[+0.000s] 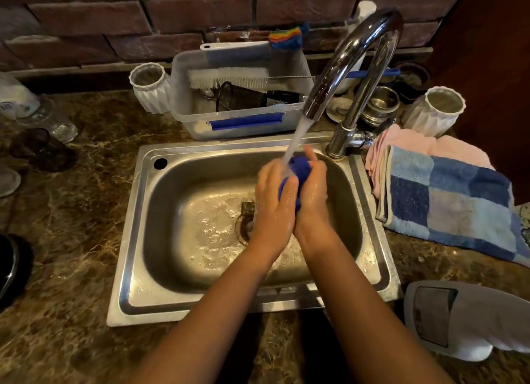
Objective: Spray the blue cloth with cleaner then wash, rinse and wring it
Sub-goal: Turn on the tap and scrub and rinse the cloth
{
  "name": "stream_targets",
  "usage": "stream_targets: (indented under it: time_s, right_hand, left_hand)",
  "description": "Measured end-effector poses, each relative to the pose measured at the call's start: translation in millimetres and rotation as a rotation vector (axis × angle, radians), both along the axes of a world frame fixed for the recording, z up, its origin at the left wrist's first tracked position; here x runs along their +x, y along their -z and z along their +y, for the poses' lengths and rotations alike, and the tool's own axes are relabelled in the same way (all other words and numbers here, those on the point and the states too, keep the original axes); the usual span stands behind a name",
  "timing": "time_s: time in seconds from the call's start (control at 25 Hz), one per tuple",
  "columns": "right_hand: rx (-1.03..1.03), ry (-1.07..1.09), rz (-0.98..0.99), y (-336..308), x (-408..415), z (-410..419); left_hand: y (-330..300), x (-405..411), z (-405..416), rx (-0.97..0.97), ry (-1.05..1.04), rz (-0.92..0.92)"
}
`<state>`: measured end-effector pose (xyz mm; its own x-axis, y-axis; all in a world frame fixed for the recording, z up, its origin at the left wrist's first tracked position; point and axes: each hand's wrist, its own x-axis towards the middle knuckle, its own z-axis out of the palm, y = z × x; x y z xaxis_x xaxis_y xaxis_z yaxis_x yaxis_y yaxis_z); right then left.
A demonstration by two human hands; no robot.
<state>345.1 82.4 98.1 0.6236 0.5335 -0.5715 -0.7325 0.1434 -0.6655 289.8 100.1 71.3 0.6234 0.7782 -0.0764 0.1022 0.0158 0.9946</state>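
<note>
The blue cloth (298, 169) is bunched into a ball and is pressed between the left hand (274, 200) and the right hand (312, 188), both closed around it above the sink (177, 240). Water is seen in the basin under the hands. The stream from the faucet (355, 59) falls on the cloth. Behind the hands a plastic bin (238, 119) is placed, and to their right a checked towel (447, 200) is laid.

Both hands, left (274, 200) and right (312, 188), squeeze the blue cloth (298, 169) under running faucet (352, 65) water.
</note>
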Motion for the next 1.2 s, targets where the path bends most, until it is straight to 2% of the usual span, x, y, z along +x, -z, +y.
stream_targets:
  time_s: [0.08, 0.16, 0.28, 0.32, 0.4, 0.44, 0.48, 0.52, 0.64, 0.72, 0.8, 0.92, 0.96, 1.08, 1.12, 1.2]
  right_hand:
    - [-0.045, -0.127, -0.071, 9, -11, 0]
    - [-0.115, -0.193, -0.153, 18, -17, -1]
    - [-0.302, -0.239, -0.484, 23, -15, -3]
    - [-0.319, -0.253, -0.608, 23, -16, -5]
    - [-0.320, -0.327, -0.825, 23, -18, -10]
    - [-0.300, -0.362, -0.872, 23, -20, -11]
    - [-0.265, -0.369, -0.872, 24, -23, -13]
    - [-0.216, -0.326, -0.825, 25, -24, -13]
    - [-0.030, -0.105, -0.485, 28, -23, -4]
    - [-0.034, -0.135, -0.417, 33, -19, 0]
    - [-0.003, -0.232, -0.388, 37, -17, 0]
    - [-0.192, -0.240, -0.534, 30, -7, 2]
    - [-0.265, -0.213, -0.530, 28, -2, 4]
    - [-0.304, -0.231, -0.219, 29, 8, 5]
    - [-0.262, -0.248, -0.079, 29, 9, 3]
    - [-0.111, -0.205, 0.143, 29, 11, -3]
  left_hand:
    - [2, 4, 8, 0.229, -0.110, 0.144]
    - [2, 4, 17, 0.308, -0.116, 0.193]
    - [-7, 8, 29, 0.364, -0.082, 0.318]
    - [-5, 9, 35, 0.300, -0.103, 0.350]
    - [-3, 14, 51, -0.134, -0.199, 0.318]
    - [0, 13, 58, -0.365, -0.256, 0.252]
    - [4, 10, 63, -0.498, -0.309, 0.202]
    - [6, 7, 63, -0.547, -0.348, 0.164]
    - [-6, 1, 37, -0.443, -0.375, -0.027]
    - [-16, 0, 8, -0.273, -0.256, 0.017]
    - [-12, 0, -6, -0.001, -0.235, 0.135]
    - [2, -1, 1, 0.184, -0.262, 0.187]
    - [6, -2, 3, 0.220, -0.249, 0.195]
    - [8, -3, 5, 0.386, -0.143, 0.242]
    - [9, -3, 9, 0.378, -0.119, 0.223]
    - [9, -2, 20, 0.139, -0.234, 0.164]
